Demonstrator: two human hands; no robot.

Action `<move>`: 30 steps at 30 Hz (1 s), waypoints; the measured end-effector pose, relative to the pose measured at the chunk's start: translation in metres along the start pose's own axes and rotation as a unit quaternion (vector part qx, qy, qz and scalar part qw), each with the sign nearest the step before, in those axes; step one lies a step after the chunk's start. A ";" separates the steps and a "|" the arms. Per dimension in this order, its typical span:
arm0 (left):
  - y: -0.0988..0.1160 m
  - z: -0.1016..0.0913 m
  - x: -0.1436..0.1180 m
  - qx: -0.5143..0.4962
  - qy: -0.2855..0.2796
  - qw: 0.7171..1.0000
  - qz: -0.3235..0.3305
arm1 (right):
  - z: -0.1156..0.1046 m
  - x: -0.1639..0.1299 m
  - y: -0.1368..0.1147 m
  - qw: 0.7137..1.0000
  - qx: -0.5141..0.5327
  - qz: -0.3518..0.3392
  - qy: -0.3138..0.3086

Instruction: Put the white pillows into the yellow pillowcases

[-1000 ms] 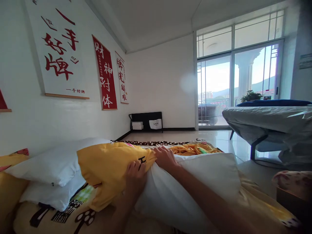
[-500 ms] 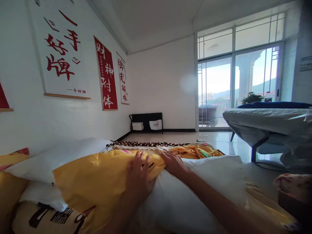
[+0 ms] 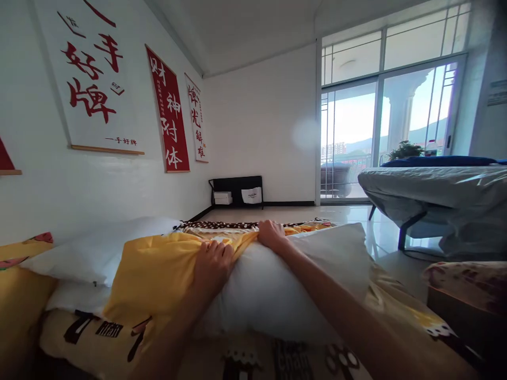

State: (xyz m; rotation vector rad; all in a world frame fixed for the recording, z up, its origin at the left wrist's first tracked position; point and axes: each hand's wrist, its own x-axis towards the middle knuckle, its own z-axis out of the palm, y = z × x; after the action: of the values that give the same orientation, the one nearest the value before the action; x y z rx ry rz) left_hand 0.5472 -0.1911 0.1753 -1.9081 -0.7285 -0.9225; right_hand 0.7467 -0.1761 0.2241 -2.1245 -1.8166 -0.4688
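A yellow pillowcase (image 3: 154, 264) covers the left end of a white pillow (image 3: 273, 290) lying crosswise in front of me. The pillow's right part is bare. My left hand (image 3: 214, 261) is closed on the bunched yellow cloth near the middle. Farther right, my right hand (image 3: 272, 235) makes a fist around the stretched edge of the pillowcase, at the pillow's upper side. Both thumbs are mostly hidden. Another white pillow (image 3: 130, 237) lies behind the case on the left.
Under the pillows lies beige printed bedding (image 3: 75, 338). Yellow bedding (image 3: 24, 295) is at far left. To the right are a plastic-covered piece of furniture (image 3: 435, 184) and a dark box-like seat (image 3: 459, 306). A low black rack (image 3: 237, 190) stands by the back wall.
My hands have drawn the yellow cloth along the pillow, and it is now bunched and taut between them. My left hand's fingers have curled in. The view has tilted slightly down.
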 end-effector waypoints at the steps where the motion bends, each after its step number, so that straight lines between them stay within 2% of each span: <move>1: -0.004 -0.005 0.003 0.009 0.035 0.999 -0.001 | -0.012 0.000 0.001 1.000 -0.005 -0.003 0.031; 4: -0.012 -0.013 0.008 0.027 0.097 0.994 -0.034 | -0.038 -0.005 0.007 0.990 -0.021 -0.022 0.139; 6: -0.010 -0.008 0.004 0.034 0.093 0.993 -0.057 | -0.034 -0.012 0.014 0.988 -0.035 -0.046 0.142; 8: -0.001 0.007 -0.012 0.024 0.062 0.996 -0.061 | -0.010 -0.023 0.022 0.993 -0.047 -0.079 0.070; 10: 0.014 0.027 -0.041 -0.009 0.019 0.999 -0.043 | 0.023 -0.040 0.027 0.992 -0.054 -0.116 -0.016; 12: 0.028 0.045 -0.077 -0.051 -0.003 0.999 -0.014 | 0.054 -0.062 0.028 0.985 -0.060 -0.153 -0.054; 14: 0.034 0.057 -0.112 -0.058 0.021 0.998 -0.008 | 0.072 -0.085 0.024 0.978 -0.068 -0.188 -0.057; 16: 0.029 0.059 -0.136 -0.058 0.045 0.997 0.000 | 0.080 -0.103 0.018 0.970 -0.089 -0.225 -0.024; 17: 0.023 0.058 -0.142 -0.059 0.049 0.997 0.012 | 0.082 -0.110 0.015 0.966 -0.100 -0.240 0.014; 20: 0.001 0.052 -0.140 -0.067 0.039 0.996 0.051 | 0.095 -0.123 0.009 0.950 -0.092 -0.242 0.175; 21: -0.004 0.051 -0.138 -0.070 0.037 0.995 0.055 | 0.102 -0.127 0.007 0.948 -0.066 -0.232 0.205; 22: -0.005 0.051 -0.138 -0.076 0.034 0.995 0.057 | 0.110 -0.132 0.005 0.950 -0.030 -0.231 0.208; 24: 0.000 0.052 -0.146 -0.095 0.012 0.994 0.042 | 0.120 -0.142 0.005 0.954 0.057 -0.256 0.142; 26: 0.012 0.053 -0.165 -0.116 -0.033 0.993 -0.001 | 0.115 -0.148 0.013 0.942 0.157 -0.295 0.035; 28: 0.025 0.052 -0.188 -0.128 -0.070 0.988 -0.041 | 0.096 -0.144 0.031 0.905 0.252 -0.330 -0.089; 30: 0.034 0.051 -0.206 -0.134 -0.089 0.985 -0.059 | 0.076 -0.126 0.057 0.865 0.315 -0.331 -0.205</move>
State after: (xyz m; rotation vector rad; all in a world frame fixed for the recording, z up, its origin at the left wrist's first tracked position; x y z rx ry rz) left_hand 0.4747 -0.1870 -0.0274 -2.2258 -0.8657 -0.9702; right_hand 0.7882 -0.2634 0.0996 -1.1754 -2.4740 0.4503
